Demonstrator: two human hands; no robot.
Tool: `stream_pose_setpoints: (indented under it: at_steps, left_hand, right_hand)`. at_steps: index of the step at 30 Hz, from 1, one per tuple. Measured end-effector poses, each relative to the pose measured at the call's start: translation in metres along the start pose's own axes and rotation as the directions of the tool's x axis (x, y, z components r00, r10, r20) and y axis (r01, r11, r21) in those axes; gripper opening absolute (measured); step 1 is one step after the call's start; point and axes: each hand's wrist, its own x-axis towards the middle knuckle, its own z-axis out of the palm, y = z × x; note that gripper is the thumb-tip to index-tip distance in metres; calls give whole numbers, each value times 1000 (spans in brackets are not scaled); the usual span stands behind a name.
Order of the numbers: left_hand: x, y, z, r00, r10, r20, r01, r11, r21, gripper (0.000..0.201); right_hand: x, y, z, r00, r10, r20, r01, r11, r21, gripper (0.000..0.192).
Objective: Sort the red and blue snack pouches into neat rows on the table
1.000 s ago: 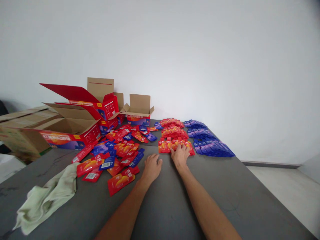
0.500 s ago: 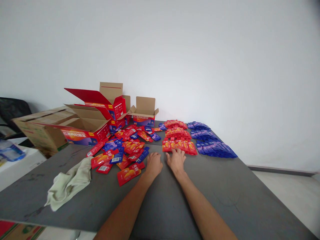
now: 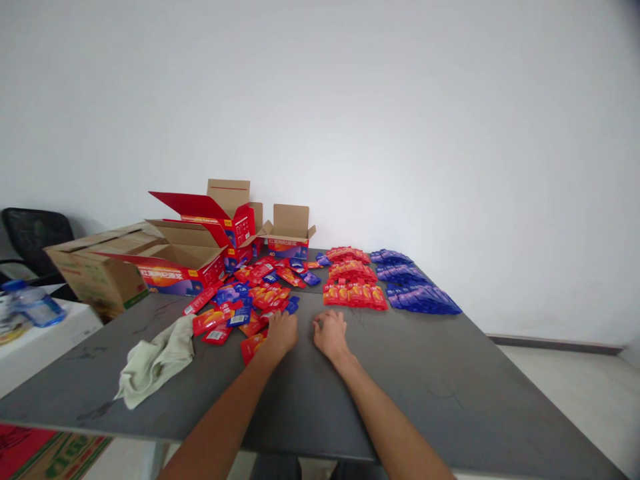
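Note:
My left hand (image 3: 283, 332) is at the right edge of a loose heap of red and blue sachets (image 3: 265, 293). Its fingers bend down over the nearest packets, and the fingertips are partly hidden. A red sachet (image 3: 251, 347) lies partly behind that hand and wrist. My right hand (image 3: 331, 332) rests low over the bare table, fingers loosely curled with nothing visible in them. Just beyond it is a row of overlapping red sachets (image 3: 355, 295), with further red rows behind. Rows of blue-purple sachets (image 3: 423, 299) lie to their right.
Open red printed cartons (image 3: 175, 275) stand at the back left, with a smaller open carton (image 3: 289, 247) by the wall. A pale cloth (image 3: 157, 363) lies on the grey table (image 3: 400, 387) at left. Beyond the table's left edge are a brown carton (image 3: 100, 267) and a water bottle (image 3: 37, 307).
My right hand has drawn back from the front red row toward me and left. My left hand has moved left onto the edge of the loose heap. The view has shifted slightly.

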Motion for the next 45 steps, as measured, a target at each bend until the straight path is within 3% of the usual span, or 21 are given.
stream_pose_setpoints:
  at_steps: [5, 8, 11, 14, 18, 20, 24, 29, 37, 41, 45]
  left_hand:
    - [10, 12, 0, 999, 32, 31, -25, 974, -225, 28]
    - [25, 22, 1, 997, 55, -61, -76, 893, -443, 26]
    - [42, 32, 6, 984, -5, -179, -116, 741, -662, 19]
    - [54, 43, 12, 966, -120, -227, -133, 525, -840, 11]
    - [57, 57, 23, 955, -236, -181, -123, 241, -963, 20]
    - [56, 60, 27, 972, -202, -119, -80, 191, -978, 25]
    - [55, 59, 31, 996, -79, -48, -24, 290, -957, 33]
    - [58, 58, 33, 982, -148, -117, -49, 399, -915, 29]
    - [54, 67, 33, 958, -171, -230, -107, 529, -842, 32]
    - [49, 69, 26, 950, -136, -282, -148, 598, -788, 33]
    - [47, 71, 20, 947, -138, -291, -161, 581, -798, 35]
  right_hand:
    - [-1, 11, -4, 999, -46, 17, 45, 997, 65, 15]
    - [4, 20, -11, 993, -96, 65, 80, 973, 219, 24]
    - [8, 28, -17, 987, -92, 131, 23, 890, 455, 39]
    - [10, 33, -20, 977, -73, 198, -81, 738, 670, 41]
    - [10, 39, -22, 975, 22, 219, -190, 587, 787, 39]
    - [11, 40, -23, 974, 94, 206, -223, 566, 794, 38]
    - [13, 39, -23, 969, 169, 182, -246, 561, 790, 38]
    - [13, 40, -15, 972, 96, 213, -232, 509, 829, 45]
    - [14, 45, -8, 995, 78, -56, -31, 815, 579, 45]
    - [14, 44, -7, 994, 56, -94, -9, 898, 440, 43]
    - [14, 42, -8, 995, 48, -90, -13, 935, 354, 42]
